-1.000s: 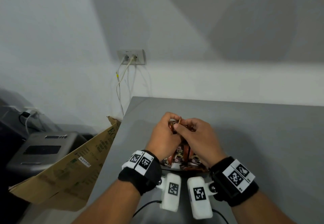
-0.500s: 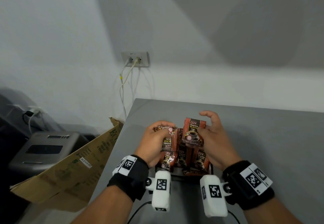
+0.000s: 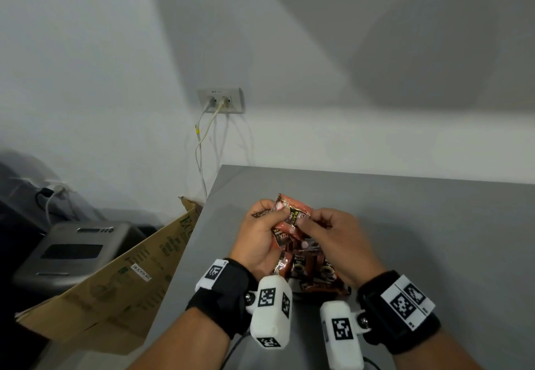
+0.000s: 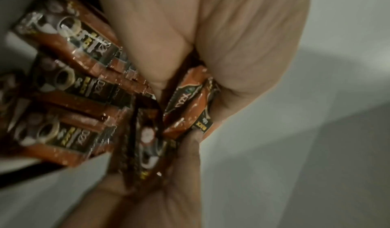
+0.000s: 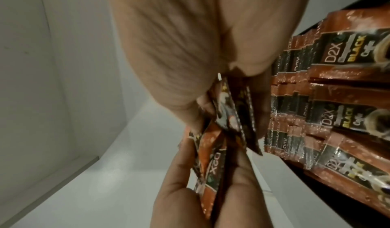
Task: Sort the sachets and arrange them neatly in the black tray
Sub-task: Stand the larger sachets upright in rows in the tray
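Above the far end of the black tray point(image 4: 23, 175), both hands meet over a small bunch of brown "D2X Black Coffee" sachets point(image 3: 292, 216). My left hand point(image 3: 273, 216) grips the bunch from the left. From the right, my right hand point(image 3: 308, 220) pinches the edge of one sachet in it. The wrist views show the held sachets point(image 4: 187, 104) point(image 5: 213, 148) edge-on between the fingers of both hands. Rows of the same sachets point(image 3: 307, 268) point(image 5: 342, 98) lie overlapped in the tray, which is mostly hidden under them.
The grey table point(image 3: 419, 239) stretches right and back to the white wall. Left of the table edge lean a cardboard box point(image 3: 115, 277) and a grey device point(image 3: 72, 251). A wall socket point(image 3: 220, 100) with white cables sits above the table corner.
Half a second ago the hands were apart, the right one holding a single sachet over the tray. They have come back together around the bunch in the left hand.
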A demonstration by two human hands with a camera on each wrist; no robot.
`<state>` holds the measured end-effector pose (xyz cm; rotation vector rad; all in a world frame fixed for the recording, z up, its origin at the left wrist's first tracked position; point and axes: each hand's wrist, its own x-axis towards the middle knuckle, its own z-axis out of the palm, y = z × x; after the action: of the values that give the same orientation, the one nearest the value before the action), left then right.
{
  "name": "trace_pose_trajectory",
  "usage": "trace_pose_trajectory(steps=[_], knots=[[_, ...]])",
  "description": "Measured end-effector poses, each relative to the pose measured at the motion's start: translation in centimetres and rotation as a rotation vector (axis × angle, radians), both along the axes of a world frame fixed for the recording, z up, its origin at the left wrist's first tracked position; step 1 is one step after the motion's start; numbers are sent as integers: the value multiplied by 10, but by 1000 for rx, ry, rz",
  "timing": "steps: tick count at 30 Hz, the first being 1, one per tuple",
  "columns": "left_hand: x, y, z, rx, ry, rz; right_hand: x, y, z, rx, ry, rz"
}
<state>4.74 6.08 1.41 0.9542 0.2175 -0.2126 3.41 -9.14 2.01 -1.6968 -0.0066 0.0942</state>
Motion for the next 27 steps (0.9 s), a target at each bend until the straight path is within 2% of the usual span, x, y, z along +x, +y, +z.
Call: trace_pose_trajectory(steps=[2,5,6,8,9,11,13,14,18,20,23,27], knots=[[-3,1,-3,156,-48,-34,6,-3,-1,-89,-54,-27],[-2,10,-1,515,-173,-126,12,-14,3,-273,-72,94],[0,12,1,594,-209,-149,13,-16,5,-324,-74,138],[2,13,4,659,-216,-127,15,-19,7,-285,-72,135],[3,12,3,646,-187,-80,15,-19,7,-236,-74,87],[5,11,2,438,-81,-27,12,-18,8,-108,-64,-15],[4,9,0,272,-31,-48,7,-14,7,31,-41,-44],[3,7,-1,271,-30,-67,5,-11,5,59,-41,-43],[0,-5,-3,369,-36,-100,5,-5,-4,-44,-92,-90],[1,-4,-3,305,7,-87,7,-7,-7,-81,-101,-129],[3,7,-5,122,68,-67,10,-18,-8,-30,-28,-133],[1,13,-6,101,40,-76,16,-31,-10,-98,55,-125]])
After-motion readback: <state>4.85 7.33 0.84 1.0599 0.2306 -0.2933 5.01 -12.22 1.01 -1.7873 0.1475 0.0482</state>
